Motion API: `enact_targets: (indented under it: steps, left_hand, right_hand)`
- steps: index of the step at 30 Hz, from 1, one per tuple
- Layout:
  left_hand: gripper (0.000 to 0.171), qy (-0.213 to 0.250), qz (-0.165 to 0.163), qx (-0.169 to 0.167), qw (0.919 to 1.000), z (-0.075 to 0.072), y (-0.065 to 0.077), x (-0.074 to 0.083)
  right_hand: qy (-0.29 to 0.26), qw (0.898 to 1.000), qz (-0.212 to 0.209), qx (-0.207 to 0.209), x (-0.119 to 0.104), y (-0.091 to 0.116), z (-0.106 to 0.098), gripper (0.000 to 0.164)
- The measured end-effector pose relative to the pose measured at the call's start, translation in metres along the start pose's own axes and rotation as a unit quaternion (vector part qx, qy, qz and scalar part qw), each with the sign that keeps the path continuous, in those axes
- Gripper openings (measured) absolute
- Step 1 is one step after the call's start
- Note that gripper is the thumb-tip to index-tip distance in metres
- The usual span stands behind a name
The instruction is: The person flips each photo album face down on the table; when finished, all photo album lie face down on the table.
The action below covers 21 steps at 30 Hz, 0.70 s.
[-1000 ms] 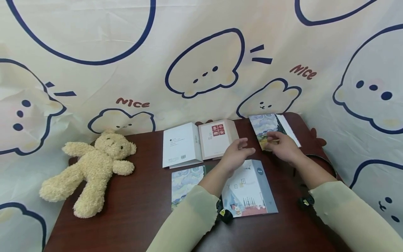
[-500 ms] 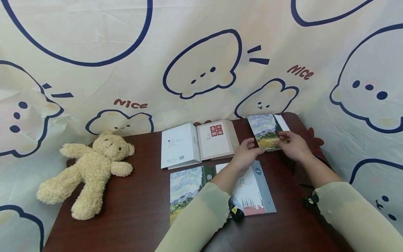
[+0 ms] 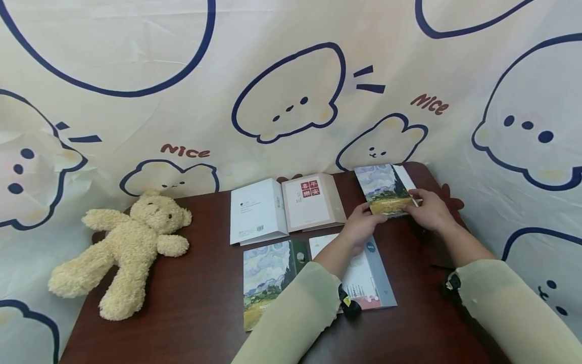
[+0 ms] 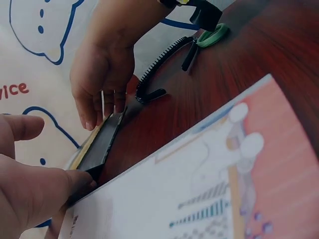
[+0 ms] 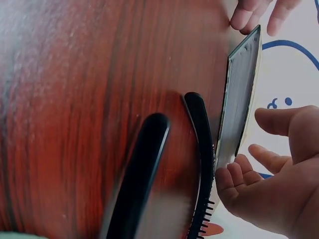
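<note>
At the back right of the table lies a book (image 3: 382,187) with a painted landscape cover. My left hand (image 3: 359,230) is at its near left corner, and in the left wrist view one digit touches the corner while another stands raised. My right hand (image 3: 431,210) is at the near right side. In the right wrist view its fingers (image 5: 239,172) touch the book's side, with the thumb apart from the cover. A pale blue illustrated book (image 3: 366,275) lies partly hidden under my left forearm. Beside it is a second landscape-covered book (image 3: 268,280), partly behind my sleeve.
Two books, a white one (image 3: 259,210) and a beige one with red characters (image 3: 309,202), lie at the back middle. A teddy bear (image 3: 136,242) lies at the left. A black toothed band (image 4: 162,62) and green ring (image 4: 213,36) are on the right side.
My right hand has moved right, from the cover's lower edge to the book's right side. My left hand has moved right and forward to the near left corner.
</note>
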<state>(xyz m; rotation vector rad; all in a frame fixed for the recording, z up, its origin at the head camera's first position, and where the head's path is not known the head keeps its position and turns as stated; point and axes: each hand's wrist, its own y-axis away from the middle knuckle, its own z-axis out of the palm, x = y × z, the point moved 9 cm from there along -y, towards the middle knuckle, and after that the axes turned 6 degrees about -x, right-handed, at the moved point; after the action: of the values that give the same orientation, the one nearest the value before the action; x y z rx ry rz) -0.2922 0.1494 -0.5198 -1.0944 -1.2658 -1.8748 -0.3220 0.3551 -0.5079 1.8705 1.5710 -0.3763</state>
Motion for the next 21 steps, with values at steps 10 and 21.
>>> enact_targets:
  steps: [10, 21]
  left_hand:
    - [0.073, 0.048, 0.0, -0.026, 0.9985, 0.0082, -0.0034, -0.0034]
    - [0.07, 0.073, -0.009, -0.032, 0.9967, 0.0054, -0.0026, -0.0061]
  right_hand:
    - [0.041, 0.999, -0.005, -0.007, -0.0004, -0.0034, 0.0004, 0.07]
    - [0.063, 0.998, -0.004, -0.023, -0.0021, -0.0043, 0.0033, 0.067]
